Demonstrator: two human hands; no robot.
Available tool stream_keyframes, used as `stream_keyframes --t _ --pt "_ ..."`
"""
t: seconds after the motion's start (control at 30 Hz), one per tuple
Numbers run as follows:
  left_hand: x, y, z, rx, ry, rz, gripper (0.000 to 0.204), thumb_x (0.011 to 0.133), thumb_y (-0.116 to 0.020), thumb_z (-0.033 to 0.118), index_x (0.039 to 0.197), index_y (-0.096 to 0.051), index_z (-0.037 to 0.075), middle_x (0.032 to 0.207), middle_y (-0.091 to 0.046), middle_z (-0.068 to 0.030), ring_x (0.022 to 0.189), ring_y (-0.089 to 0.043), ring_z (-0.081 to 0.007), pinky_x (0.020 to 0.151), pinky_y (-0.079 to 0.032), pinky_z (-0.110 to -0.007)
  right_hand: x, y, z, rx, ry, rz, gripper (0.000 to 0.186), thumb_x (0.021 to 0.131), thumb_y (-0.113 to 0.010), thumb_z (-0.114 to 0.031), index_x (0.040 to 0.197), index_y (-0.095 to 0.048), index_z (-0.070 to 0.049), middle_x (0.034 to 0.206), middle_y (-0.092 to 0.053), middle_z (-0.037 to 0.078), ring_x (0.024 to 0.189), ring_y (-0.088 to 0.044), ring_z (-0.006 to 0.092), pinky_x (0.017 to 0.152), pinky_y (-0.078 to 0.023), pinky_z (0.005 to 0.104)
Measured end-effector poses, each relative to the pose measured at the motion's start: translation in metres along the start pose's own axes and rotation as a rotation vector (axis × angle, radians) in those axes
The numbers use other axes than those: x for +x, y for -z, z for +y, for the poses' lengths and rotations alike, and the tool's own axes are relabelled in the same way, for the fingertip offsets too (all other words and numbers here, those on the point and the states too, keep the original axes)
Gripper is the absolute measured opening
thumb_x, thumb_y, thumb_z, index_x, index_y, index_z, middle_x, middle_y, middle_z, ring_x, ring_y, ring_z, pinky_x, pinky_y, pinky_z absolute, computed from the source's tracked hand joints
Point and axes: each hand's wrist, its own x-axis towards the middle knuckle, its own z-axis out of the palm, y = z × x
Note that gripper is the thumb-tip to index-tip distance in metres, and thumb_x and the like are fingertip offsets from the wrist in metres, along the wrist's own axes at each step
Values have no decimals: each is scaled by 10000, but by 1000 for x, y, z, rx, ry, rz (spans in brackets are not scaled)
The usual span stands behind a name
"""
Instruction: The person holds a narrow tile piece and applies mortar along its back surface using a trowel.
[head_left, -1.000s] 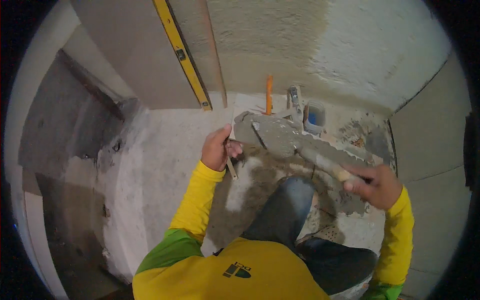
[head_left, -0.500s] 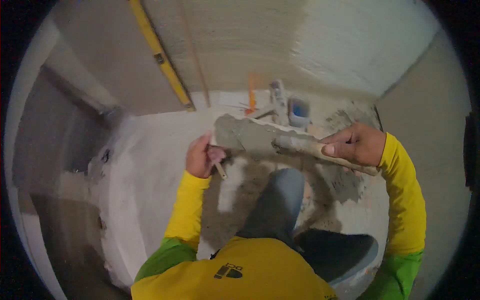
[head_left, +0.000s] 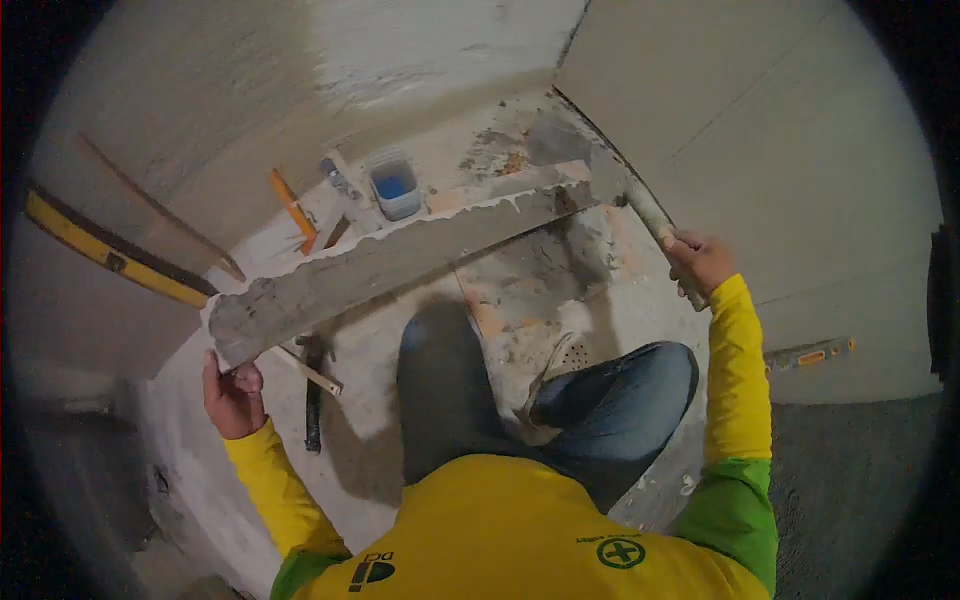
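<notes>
A long narrow strip (head_left: pixel 400 250), its upper face coated with grey mortar, slants across in front of me, its right end farther away. My left hand (head_left: pixel 238 398) is closed on its near left end, the fingers partly hidden beneath. My right hand (head_left: pixel 702 264) is wrapped round the pale handle of a trowel (head_left: pixel 650 212). The trowel's blade is at the strip's far right end; whether it touches the mortar I cannot tell. Beside my left hand, a thin light stick (head_left: pixel 318 374) shows below the strip; what supports it is unclear.
A hammer-like tool with a black handle (head_left: pixel 313 405) lies on the floor. Beyond the strip stand a clear tub (head_left: pixel 395 185) with blue inside and an orange tool (head_left: pixel 290 208). A yellow spirit level (head_left: pixel 110 255) leans at the left. Another level (head_left: pixel 810 354) is at the right.
The view has swung to the right. My hands have moved farther apart, and the trowel has gone from the strip's middle to its right end. My left hand still holds the left end.
</notes>
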Motion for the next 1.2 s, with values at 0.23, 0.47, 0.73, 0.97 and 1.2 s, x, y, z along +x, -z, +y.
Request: stream_keyframes --t 0.23,0.47,0.73,0.97,1.2 --pt "-8 8 -4 3 -60 -150 412 970 -464 346 1141 -567 -14 980 -661 -128 678 -591 -187 588 -462 -263 62 -41 123 196 -43 -268 412 908 -585 -407 1118 -619 -54 698 -597 65 511 -563 162 468 -486 307" --pt "-8 17 2 -16 -114 -279 415 971 -468 340 1184 -539 -9 1012 -653 -130 669 -576 -162 531 -462 -250 107 -113 177 412 -10 -485 504 892 -584 -462 1219 -585 -79 813 -632 46 668 -594 129 559 -499 288" --pt "-7 24 5 55 -50 -275 417 972 -468 356 1190 -534 7 996 -652 -120 614 -541 -154 538 -454 -241 77 -19 198 201 -210 -374 381 900 -574 -423 1040 -640 -75 654 -605 73 442 -531 159 408 -442 304" --pt "-4 25 3 -20 -86 -316 437 974 -470 332 1259 -505 3 1139 -621 -130 830 -605 -199 640 -499 -270 127 -15 130 335 -364 -400 420 951 -458 -460 864 -573 -66 617 -570 72 423 -527 176 381 -424 319" --pt "-4 41 -2 -57 -94 -249 426 964 -499 295 1242 -519 -27 1152 -623 -151 885 -641 -228 670 -533 -303 182 -10 111 229 -476 -655 421 968 -409 -464 982 -574 -77 622 -553 62 402 -479 157 383 -413 315"
